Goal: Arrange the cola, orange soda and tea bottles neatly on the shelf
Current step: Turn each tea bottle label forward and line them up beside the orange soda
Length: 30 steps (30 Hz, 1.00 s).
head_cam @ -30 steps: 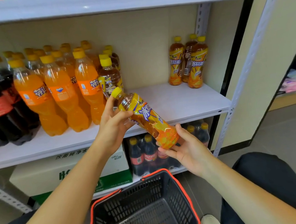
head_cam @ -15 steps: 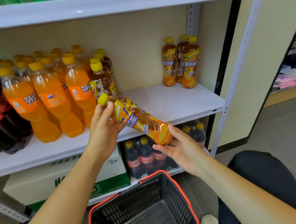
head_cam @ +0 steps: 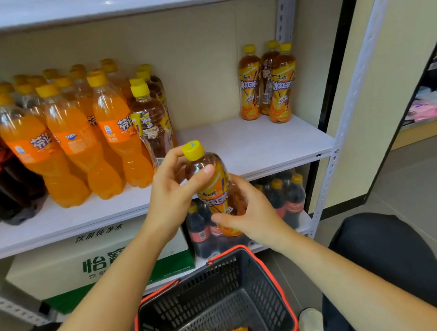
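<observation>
The person shows 2 bare forearms (head_cam: 112,297), black trousers (head_cam: 388,255) on the knees and a pale shoe (head_cam: 310,322).

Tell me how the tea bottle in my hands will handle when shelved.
The tea bottle looks full, so probably heavy for its size. Tall and narrow, it may tip if nudged. Its glossy plastic could slip in a loose grip.

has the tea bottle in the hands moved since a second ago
Yes. The tea bottle has swung from slanted to nearly upright against the shelf edge, cap on top.
</observation>
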{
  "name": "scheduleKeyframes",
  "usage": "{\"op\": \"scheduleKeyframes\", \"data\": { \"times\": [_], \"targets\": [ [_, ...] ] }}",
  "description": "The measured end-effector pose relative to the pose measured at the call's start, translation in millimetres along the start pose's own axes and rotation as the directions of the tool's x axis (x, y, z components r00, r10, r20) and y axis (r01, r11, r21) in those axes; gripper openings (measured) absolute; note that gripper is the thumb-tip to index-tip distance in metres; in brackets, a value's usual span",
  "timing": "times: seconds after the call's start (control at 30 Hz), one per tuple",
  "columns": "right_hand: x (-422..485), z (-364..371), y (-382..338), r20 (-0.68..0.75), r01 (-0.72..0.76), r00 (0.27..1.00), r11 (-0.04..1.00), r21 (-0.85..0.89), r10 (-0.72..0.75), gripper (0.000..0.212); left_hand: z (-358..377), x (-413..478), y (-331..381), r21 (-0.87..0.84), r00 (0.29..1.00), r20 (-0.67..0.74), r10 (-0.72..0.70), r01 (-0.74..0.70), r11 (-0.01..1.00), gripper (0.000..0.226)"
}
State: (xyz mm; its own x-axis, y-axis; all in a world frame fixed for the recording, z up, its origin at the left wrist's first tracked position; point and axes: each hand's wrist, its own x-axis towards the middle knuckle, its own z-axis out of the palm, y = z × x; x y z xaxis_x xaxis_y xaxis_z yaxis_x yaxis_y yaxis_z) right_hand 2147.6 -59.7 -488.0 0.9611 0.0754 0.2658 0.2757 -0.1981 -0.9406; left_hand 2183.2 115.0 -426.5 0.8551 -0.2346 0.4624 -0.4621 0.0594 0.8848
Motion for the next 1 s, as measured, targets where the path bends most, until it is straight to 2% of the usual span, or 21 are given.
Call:
{"op": "scheduleKeyframes", "data": {
  "times": [0.07, 0.17, 0.27, 0.63, 0.8, 0.9, 1.0],
  "targets": [
    [1.5, -1.8, 1.5, -0.071, 0.014, 0.997, 1.000, 0.004, -0.013, 0.067, 2.5, -2.6, 3.6, 0.036, 0.997, 0.074, 0.025, -0.028, 0.999, 0.050],
    [1.2, -5.5, 2.2, -0.095, 0.030, 0.995, 0.998, 0.061, -0.024, 0.065, 2.8, -5.4, 9.2, 0.094, 0.980, 0.177, 0.087, -0.105, 0.990, 0.062],
    [0.4, -5.7, -0.1, -0.116, 0.047, 0.993, 0.996, 0.070, -0.039, 0.064, 2.8, -7.7, 12.0, 0.180, 0.966, 0.201, 0.164, -0.201, 0.963, 0.064],
    [-0.1, -4.0, 7.5, -0.111, 0.038, 0.993, 0.998, -0.046, -0.043, 0.068, -3.3, -17.4, 16.0, 0.352, 0.921, 0.145, 0.362, -0.390, 0.851, 0.028],
    [0.2, -3.1, 10.8, -0.095, 0.052, 0.993, 0.991, -0.119, -0.064, 0.070, -8.3, -22.3, 9.1, 0.350, 0.921, 0.058, 0.385, -0.379, 0.857, 0.015],
    [-0.9, -1.7, 11.4, -0.076, 0.058, 0.995, 0.991, -0.119, -0.067, 0.069, -7.1, -23.2, 9.6, 0.275, 0.952, -0.019, 0.306, -0.289, 0.917, 0.017],
    [-2.3, -0.9, 11.9, -0.049, 0.050, 0.997, 0.993, -0.108, -0.055, 0.067, -9.2, -19.9, 8.7, 0.218, 0.968, -0.030, 0.248, -0.236, 0.947, 0.012]
  ]
}}
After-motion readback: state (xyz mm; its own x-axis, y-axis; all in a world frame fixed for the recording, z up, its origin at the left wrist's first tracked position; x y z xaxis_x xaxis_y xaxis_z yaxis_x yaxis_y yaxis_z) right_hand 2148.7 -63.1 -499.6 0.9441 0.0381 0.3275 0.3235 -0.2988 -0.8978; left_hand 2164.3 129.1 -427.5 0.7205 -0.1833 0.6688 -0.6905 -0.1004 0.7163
